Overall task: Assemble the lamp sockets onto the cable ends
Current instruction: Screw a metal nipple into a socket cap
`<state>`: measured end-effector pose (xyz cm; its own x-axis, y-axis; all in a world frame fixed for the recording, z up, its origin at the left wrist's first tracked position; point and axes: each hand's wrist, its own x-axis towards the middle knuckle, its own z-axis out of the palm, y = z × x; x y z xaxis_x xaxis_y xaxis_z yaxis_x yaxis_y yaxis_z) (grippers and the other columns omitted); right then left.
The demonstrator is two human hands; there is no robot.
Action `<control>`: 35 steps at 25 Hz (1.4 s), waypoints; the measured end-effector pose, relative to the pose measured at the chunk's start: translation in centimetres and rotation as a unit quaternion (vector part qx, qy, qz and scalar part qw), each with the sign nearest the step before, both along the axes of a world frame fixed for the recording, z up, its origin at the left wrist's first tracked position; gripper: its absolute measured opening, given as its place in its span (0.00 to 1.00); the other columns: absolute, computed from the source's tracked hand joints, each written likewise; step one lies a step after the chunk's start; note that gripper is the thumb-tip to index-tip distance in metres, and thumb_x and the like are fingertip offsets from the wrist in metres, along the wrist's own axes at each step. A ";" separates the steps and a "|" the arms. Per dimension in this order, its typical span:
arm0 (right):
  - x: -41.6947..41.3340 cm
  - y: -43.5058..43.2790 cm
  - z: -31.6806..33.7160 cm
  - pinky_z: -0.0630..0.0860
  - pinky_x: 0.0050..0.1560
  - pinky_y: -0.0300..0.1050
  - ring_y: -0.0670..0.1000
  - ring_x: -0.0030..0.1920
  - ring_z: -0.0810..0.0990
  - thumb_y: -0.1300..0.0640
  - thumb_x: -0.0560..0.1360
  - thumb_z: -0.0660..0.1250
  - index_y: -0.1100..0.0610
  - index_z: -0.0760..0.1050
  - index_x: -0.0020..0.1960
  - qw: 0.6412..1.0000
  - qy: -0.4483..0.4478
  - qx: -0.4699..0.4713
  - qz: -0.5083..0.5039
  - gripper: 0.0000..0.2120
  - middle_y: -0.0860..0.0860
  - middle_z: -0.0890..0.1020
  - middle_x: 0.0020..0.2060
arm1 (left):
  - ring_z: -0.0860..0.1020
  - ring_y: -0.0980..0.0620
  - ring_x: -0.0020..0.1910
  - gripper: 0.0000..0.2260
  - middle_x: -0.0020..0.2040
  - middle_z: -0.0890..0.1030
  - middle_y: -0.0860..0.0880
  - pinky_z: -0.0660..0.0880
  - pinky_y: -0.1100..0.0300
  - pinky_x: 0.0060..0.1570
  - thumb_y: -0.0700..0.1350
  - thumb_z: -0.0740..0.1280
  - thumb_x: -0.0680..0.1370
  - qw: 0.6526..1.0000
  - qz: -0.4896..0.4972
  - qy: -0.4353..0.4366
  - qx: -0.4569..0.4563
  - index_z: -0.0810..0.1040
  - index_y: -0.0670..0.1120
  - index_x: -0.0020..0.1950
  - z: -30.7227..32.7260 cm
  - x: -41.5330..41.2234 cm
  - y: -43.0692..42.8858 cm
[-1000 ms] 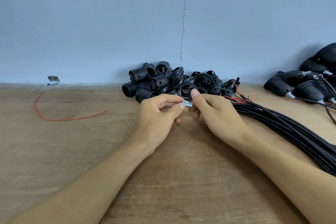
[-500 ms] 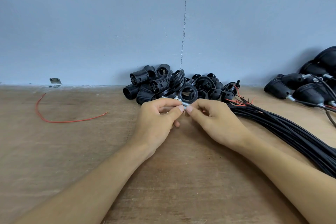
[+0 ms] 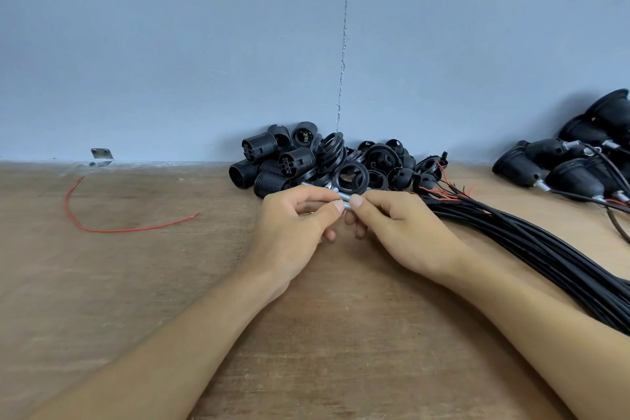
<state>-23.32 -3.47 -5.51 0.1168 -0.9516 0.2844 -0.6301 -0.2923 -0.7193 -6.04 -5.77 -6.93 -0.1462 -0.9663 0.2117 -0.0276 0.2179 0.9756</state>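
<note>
Fingers [image 3: 337, 205] of left hand [image 3: 289, 232] & right hand [image 3: 402, 228] pinch a metal tube [image 3: 343, 197] btwn them, over mid surface [image 3: 341, 317]. Cable bundle [image 3: 511, 235] runs to right edge; loose socket parts [image 3: 293, 164] at back edge. Risk: tiny tube slips from fingertip-only grip, rolls into the parts.

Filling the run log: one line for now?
left hand: pinches metal tube | right hand: pinches tube | cables: at right | sockets: loose pile
</note>
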 end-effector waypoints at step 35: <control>-3.7 -1.8 -0.1 0.64 0.68 0.51 0.57 0.59 0.77 0.55 0.76 0.70 0.54 0.78 0.64 0.929 0.215 -0.199 -0.224 0.17 0.52 0.80 0.58 | 0.87 0.42 0.45 0.07 0.43 0.84 0.45 0.83 0.59 0.45 0.31 0.73 0.76 0.992 -0.053 0.106 0.045 0.85 0.41 0.50 0.0 -0.2 -0.1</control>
<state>-27.04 -5.30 -5.57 -0.0816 -0.7615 0.6430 -0.9571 -0.1201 -0.2638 -6.23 -5.85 -6.89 -0.2096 -0.9644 0.1614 0.1978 0.1198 0.9729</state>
